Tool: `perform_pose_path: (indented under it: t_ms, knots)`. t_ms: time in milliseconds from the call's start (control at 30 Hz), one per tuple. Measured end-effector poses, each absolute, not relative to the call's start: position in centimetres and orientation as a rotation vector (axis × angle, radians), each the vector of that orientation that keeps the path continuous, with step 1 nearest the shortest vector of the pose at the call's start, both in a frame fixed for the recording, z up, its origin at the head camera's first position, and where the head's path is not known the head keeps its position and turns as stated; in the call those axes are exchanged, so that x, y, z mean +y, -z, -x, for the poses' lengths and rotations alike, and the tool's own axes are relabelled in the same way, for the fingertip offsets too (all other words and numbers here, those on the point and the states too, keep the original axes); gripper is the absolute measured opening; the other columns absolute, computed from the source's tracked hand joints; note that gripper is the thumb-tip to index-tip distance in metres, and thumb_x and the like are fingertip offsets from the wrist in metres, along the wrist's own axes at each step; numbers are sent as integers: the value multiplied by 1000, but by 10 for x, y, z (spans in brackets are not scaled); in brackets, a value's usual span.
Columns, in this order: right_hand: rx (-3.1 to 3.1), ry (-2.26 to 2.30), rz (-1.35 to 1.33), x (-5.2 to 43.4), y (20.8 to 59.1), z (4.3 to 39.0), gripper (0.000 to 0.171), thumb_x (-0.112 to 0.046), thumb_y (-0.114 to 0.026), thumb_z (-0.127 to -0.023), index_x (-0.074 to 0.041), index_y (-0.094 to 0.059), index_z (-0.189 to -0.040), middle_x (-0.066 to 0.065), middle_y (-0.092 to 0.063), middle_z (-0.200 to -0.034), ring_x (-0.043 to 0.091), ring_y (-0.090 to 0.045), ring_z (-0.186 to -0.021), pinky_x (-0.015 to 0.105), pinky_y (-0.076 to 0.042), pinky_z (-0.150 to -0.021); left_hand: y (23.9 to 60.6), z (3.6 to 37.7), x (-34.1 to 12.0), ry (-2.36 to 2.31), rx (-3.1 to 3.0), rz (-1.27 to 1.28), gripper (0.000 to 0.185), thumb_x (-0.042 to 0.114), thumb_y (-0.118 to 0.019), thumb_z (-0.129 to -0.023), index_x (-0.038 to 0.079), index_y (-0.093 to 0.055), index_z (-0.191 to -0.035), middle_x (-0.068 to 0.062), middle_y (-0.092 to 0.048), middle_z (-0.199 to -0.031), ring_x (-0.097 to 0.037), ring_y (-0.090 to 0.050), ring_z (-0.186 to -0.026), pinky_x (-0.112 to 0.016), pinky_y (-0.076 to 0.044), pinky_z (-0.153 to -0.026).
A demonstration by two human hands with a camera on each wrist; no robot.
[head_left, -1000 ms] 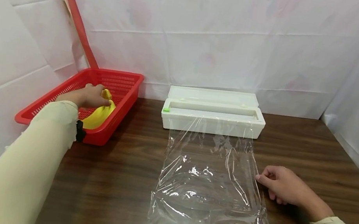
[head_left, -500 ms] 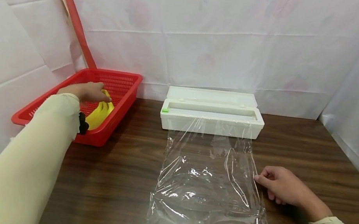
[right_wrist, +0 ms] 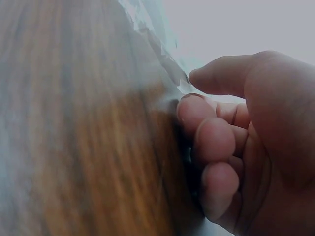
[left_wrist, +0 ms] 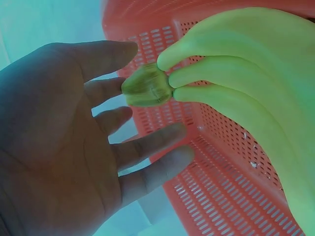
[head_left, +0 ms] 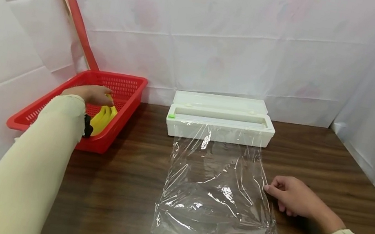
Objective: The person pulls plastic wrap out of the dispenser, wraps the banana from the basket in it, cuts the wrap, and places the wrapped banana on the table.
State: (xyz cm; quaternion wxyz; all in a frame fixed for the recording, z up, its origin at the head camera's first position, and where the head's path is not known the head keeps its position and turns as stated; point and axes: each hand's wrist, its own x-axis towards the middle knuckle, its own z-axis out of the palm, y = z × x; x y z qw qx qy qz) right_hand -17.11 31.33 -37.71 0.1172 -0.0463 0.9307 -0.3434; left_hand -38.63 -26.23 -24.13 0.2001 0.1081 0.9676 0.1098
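Yellow bananas [head_left: 102, 120], and the left hand [head_left: 92, 95] is right at their stem, fingers spread wide and released! Across to the right hand [head_left: 295, 197]: fingers curled at the right edge of the clear film [head_left: 211, 195], though whether thumb and forefinger pinch it, I can't tell. The bananas lie by the near right corner of the red basket [head_left: 124, 119]; the film stretches over the bench [head_left: 115, 192] from a white box [head_left: 225, 111], lid up, near the back edge.

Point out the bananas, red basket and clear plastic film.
Bananas [left_wrist: 246, 78], left wrist view: the middle banana's body.
Red basket [head_left: 131, 103], head view: its right wall.
Clear plastic film [head_left: 215, 206], head view: middle of the sheet.
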Motion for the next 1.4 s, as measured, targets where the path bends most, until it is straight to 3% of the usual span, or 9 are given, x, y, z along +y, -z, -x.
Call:
perform_pose_path:
  t_ms: [400,700,800,1033,1400]
  knots:
    - [2726,1008,136,314,379,177,36,-44,-62,-98,-12,-56,-85,4,-54,-56,17,-49,-42,37,-47,-42,248,387,-266,-480,2658,-248,75,23,-67,-91,-4,-30,-151,-33,-34,-145,-55,-31,-128,-65,-46,-93]
    - [2742,984,140,316,381,180,36,-45,-61,-98,-12,-57,-84,5,-55,-56,17,-50,-41,37,-48,-42,256,386,-268,-514,2732,-230,68,19,-72,-89,-10,-35,-140,-31,-45,-129,-49,-42,-118,-62,-46,-95]
    - [2745,982,155,317,380,179,35,-45,-61,-99,-13,-58,-84,5,-55,-56,17,-50,-41,38,-48,-42,256,385,-269,-513,2764,-231,66,20,-76,-87,-9,-39,-133,-29,-49,-122,-47,-45,-113,-60,-48,-92]
    - [2759,987,167,318,376,180,34,-43,-61,-99,-12,-58,-85,4,-55,-56,17,-50,-41,38,-48,-42,248,385,-269,-452,2874,-303,42,17,-75,-89,-2,-47,-113,-21,-54,-104,-40,-48,-101,-47,-51,-80]
    - [2749,993,190,310,377,192,34,-43,-60,-100,-12,-57,-85,5,-55,-57,17,-49,-42,38,-48,-43,242,379,-286,-317,2952,-386,37,18,-75,-88,0,-48,-106,-17,-56,-96,-36,-51,-92,-42,-49,-70]
